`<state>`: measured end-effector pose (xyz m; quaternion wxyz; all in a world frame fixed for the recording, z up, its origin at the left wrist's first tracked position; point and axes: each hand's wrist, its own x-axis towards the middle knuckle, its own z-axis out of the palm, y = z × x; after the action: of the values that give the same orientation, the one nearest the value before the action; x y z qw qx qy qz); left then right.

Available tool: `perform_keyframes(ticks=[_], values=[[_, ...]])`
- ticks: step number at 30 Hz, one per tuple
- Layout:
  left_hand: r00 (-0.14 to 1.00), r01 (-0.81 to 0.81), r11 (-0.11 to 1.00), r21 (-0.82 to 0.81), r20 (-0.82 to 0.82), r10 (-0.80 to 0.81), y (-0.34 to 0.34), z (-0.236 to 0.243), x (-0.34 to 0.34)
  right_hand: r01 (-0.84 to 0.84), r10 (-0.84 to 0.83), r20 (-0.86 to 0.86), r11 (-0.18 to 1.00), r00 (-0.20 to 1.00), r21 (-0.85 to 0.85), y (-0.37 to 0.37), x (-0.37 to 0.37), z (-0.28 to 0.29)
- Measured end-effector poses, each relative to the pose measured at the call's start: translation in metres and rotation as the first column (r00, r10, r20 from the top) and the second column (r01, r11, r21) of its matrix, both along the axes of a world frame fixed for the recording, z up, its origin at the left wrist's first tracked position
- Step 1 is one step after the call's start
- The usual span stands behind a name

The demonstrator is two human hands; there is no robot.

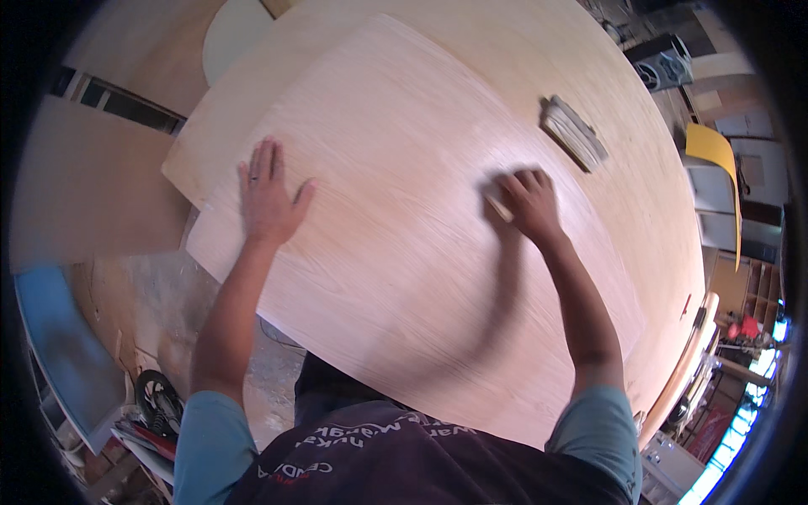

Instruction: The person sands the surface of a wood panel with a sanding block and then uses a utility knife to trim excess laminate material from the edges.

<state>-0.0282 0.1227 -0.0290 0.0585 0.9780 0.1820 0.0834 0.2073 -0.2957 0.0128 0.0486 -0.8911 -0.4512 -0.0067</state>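
A pale sheet with wood grain (379,244) lies flat on a larger light wooden board (581,50). My left hand (273,198) rests palm down near the sheet's left edge, its fingers stretched out and a ring on one of them. Over the right part of the sheet, my right hand (532,202) is closed on a small pale piece (499,208). Only an edge of that piece shows under the fingers, so its kind is hidden. Beyond this hand, a worn grey-brown block (574,133) sits by the sheet's far right edge.
Another wooden panel (101,185) stands at the left, with a blue curved panel (63,337) below it. A wheel (158,402) shows at the lower left. Along the right are a yellow curved sheet (715,156), a dark speaker-like box (661,63) and shelves (762,286).
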Motion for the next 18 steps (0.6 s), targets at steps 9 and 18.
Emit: perform_keyframes(ticks=[9, 18], values=[[0.999, 0.036, 0.999, 0.000, 0.014, -0.036, -0.001, -0.007, 0.002, 0.249, -0.242, 0.066, 0.962, 0.968, -0.117, -0.218, -0.035, 0.003], [1.000, 0.011, 0.993, -0.115, -0.024, -0.014, -0.002, 0.005, 0.000, -0.061, 0.050, 0.121, 0.994, 0.991, 0.085, 0.110, 0.110, -0.003]])
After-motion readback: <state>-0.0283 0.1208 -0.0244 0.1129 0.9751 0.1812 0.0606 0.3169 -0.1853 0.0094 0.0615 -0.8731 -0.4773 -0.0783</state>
